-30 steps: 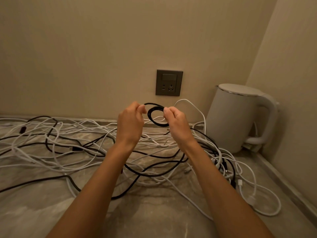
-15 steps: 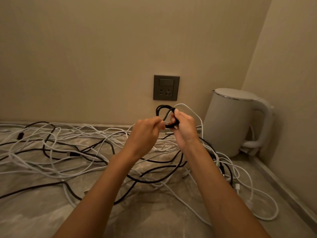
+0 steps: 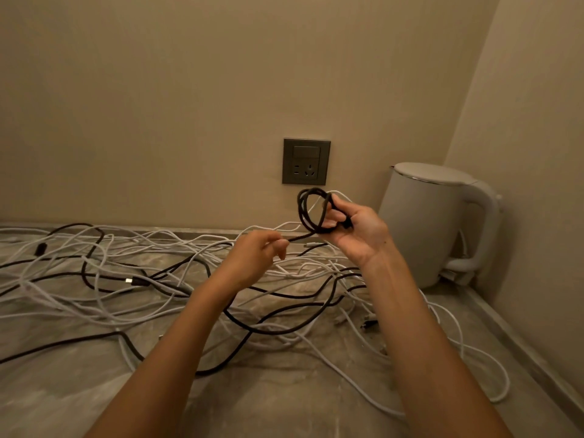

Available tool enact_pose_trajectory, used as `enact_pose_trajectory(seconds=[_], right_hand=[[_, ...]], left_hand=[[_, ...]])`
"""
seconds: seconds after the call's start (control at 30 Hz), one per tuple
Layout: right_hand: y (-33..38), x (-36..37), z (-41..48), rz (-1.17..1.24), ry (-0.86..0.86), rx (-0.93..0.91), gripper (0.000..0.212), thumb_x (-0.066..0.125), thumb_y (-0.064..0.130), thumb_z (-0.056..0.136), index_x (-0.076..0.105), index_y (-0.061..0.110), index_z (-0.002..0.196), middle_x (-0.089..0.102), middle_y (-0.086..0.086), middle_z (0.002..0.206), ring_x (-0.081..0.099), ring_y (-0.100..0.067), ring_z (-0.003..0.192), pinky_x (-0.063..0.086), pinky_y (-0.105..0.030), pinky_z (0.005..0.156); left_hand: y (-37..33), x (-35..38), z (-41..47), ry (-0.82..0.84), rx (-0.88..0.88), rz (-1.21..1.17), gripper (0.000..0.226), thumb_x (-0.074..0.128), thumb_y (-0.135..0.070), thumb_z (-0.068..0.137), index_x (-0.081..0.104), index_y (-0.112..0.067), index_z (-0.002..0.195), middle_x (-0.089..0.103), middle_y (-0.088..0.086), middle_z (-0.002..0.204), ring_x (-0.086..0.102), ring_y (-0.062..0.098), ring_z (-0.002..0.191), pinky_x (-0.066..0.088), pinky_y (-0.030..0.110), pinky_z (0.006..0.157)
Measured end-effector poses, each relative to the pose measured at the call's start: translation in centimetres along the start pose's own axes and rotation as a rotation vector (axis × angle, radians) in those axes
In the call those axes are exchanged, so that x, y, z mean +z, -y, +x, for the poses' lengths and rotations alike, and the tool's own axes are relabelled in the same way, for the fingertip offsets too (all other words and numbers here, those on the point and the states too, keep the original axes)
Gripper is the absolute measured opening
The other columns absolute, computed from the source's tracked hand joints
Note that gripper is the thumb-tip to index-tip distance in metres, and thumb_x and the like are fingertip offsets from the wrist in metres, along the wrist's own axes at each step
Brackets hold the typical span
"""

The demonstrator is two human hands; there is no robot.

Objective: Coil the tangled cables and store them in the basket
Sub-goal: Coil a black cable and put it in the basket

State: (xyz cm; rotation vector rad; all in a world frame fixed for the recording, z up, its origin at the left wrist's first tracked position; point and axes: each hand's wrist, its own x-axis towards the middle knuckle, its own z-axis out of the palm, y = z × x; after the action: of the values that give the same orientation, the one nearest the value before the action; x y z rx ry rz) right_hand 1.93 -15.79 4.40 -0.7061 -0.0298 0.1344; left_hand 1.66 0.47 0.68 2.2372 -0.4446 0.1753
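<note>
Holding black coil (image 3: 301,213) in right grip (image 3: 360,235), centre-right, to keep loops together; pinching its tail (image 3: 298,238) in left grip (image 3: 252,257) to feed slack.

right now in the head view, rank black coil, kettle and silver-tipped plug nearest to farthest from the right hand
1. black coil: held in the right hand.
2. kettle: just to its right.
3. silver-tipped plug: lying far to the left.
</note>
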Motion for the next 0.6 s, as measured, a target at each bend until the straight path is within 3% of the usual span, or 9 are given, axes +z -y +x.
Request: enact_pose_trajectory(seconds=[0.33, 0.43, 0.5, 0.6], right_hand=[[-0.4, 0.5, -0.8, -0.789, 0.189, 0.266, 0.027, 0.04, 0.006, 0.096, 0.053, 0.004, 0.073, 0.041, 0.006, 0.042, 0.032, -0.003, 0.041, 0.032, -0.016, 0.048], [-1.0, 0.9, -0.7, -1.033, 0.138, 0.247, 0.024, 0.049, 0.007, 0.093, 0.06, 0.002, 0.073, 0.039, 0.002, 0.048, 0.035, -0.006, 0.046, 0.036, -0.018, 0.05], [-1.4, 1.2, -0.6, -1.158, 0.066, 0.195, 0.025, 0.052, 0.008, 0.093, 0.062, 0.003, 0.071, 0.042, 0.001, 0.047, 0.039, -0.009, 0.047, 0.038, -0.019, 0.051], [-1.8, 1.6, -0.5, -1.206, -0.068, 0.063, 0.021, 0.055, 0.007, 0.092, 0.065, 0.0, 0.075, 0.05, 0.005, 0.039, 0.043, -0.009, 0.047, 0.042, -0.018, 0.051]], left_hand=[[-0.1, -1.3, 0.3, -0.101, -0.131, -0.164, 0.027, 0.053, -0.022, 0.093, 0.059, -0.01, 0.069, 0.05, 0.003, 0.058, 0.037, 0.012, 0.048, 0.029, 0.024, 0.047], [-0.4, -1.7, 0.5, -0.117, -0.103, -0.127, 0.03, 0.058, -0.027, 0.09, 0.066, 0.0, 0.08, 0.055, 0.01, 0.064, 0.041, 0.017, 0.053, 0.035, 0.031, 0.055], [-0.8, -1.8, 0.5, -0.143, -0.055, -0.072, 0.029, 0.058, -0.029, 0.089, 0.066, -0.002, 0.081, 0.058, 0.007, 0.065, 0.047, 0.02, 0.059, 0.042, 0.038, 0.062], [-1.7, -1.8, 0.2, -0.196, 0.024, -0.003, 0.025, 0.054, -0.026, 0.092, 0.064, -0.006, 0.083, 0.057, 0.0, 0.066, 0.053, 0.018, 0.066, 0.047, 0.036, 0.068]])
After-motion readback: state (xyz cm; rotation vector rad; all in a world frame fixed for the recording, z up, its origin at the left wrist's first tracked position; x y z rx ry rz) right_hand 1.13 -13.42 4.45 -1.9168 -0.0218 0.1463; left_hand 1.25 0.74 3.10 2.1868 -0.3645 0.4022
